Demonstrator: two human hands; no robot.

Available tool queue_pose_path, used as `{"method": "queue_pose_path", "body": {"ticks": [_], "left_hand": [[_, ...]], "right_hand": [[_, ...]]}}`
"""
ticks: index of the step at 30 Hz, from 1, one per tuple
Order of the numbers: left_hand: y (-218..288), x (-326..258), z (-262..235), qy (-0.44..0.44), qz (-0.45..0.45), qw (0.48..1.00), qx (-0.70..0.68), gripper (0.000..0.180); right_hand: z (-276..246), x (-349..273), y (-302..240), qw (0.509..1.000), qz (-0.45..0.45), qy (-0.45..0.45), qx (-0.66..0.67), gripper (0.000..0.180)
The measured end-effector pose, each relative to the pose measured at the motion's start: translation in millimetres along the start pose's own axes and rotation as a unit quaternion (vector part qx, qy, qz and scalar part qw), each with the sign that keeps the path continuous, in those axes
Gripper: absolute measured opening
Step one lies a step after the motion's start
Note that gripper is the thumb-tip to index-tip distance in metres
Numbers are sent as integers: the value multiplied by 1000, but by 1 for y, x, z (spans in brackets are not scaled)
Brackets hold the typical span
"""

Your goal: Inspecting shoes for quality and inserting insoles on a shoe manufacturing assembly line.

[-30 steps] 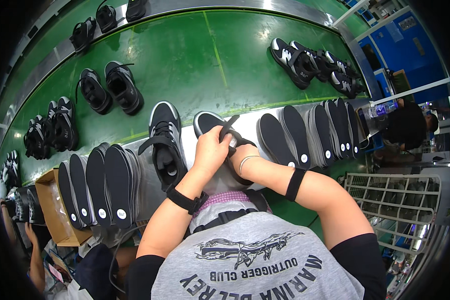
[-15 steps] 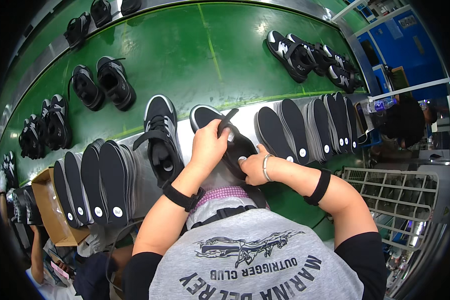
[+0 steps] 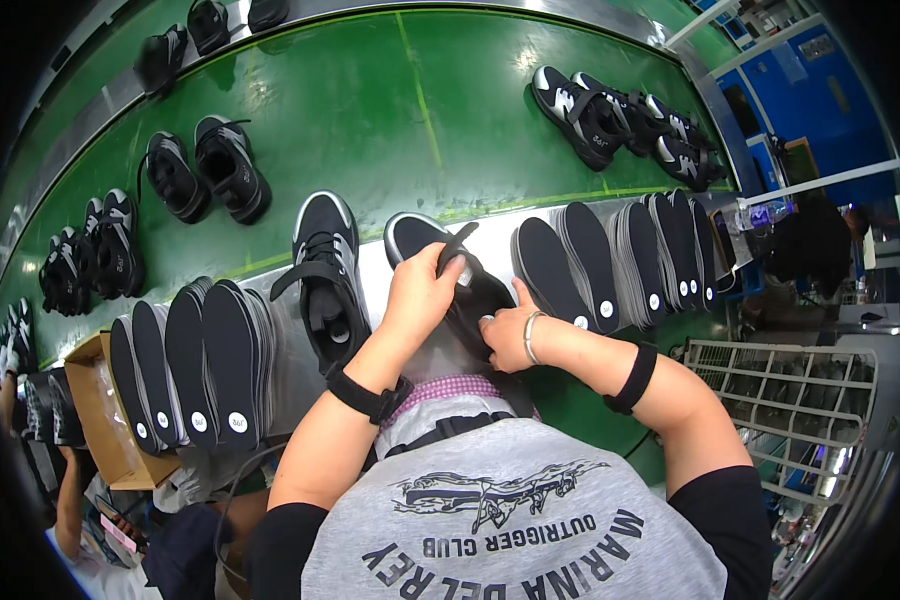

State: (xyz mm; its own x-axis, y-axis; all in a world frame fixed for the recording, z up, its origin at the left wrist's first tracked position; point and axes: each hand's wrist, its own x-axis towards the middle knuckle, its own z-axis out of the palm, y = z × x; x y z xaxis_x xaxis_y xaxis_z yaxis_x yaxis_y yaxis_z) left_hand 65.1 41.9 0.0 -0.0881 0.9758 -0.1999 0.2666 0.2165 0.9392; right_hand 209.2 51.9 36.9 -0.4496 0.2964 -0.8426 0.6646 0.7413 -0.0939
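Note:
A black sneaker with a silver-edged toe (image 3: 408,232) lies between my hands on the metal ledge, its heel toward me. My left hand (image 3: 422,292) is closed on the sneaker's tongue and raised strap, holding the opening wide. At the heel, my right hand (image 3: 511,337) grips the collar, with its thumb by the inside and its index finger along the outer side. A pale label shows inside near my left fingertips. Just left stands a matching sneaker (image 3: 326,265), upright with its strap loose, touched by neither hand.
Stacks of black insoles stand left (image 3: 232,360) and right (image 3: 560,270) along the ledge. A cardboard box (image 3: 100,400) is at far left, near another person's arm (image 3: 69,500). More sneakers (image 3: 232,170) rest on the green surface (image 3: 370,110). A white wire rack (image 3: 785,400) stands at right.
The view has shifted very slightly. Both hands keep their hold on the same sneaker, with hardly any movement.

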Motion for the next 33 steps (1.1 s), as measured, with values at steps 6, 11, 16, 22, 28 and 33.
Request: {"method": "queue_pose_path", "body": {"ticks": [6,11,16,22,28,33], "left_hand": [[-5,0,2,1,5,995,-98,21],[0,-5,3,0,28,999,-43,18],[-1,-3,2,-8,39,999,-37,18],[15,-8,-1,-12,-22,997,-72,24],[54,-63,-24,-69,190,979,27,42],[37,-88,-80,-32,98,989,110,12]], "right_hand": [[8,1,16,920,3,148,364,46],[12,20,20,631,-9,212,746,21],[18,19,28,577,-34,211,788,19],[7,-24,47,507,-220,199,809,16],[3,-60,13,822,-161,431,335,9],[7,-58,-3,888,-161,358,240,15]]}}
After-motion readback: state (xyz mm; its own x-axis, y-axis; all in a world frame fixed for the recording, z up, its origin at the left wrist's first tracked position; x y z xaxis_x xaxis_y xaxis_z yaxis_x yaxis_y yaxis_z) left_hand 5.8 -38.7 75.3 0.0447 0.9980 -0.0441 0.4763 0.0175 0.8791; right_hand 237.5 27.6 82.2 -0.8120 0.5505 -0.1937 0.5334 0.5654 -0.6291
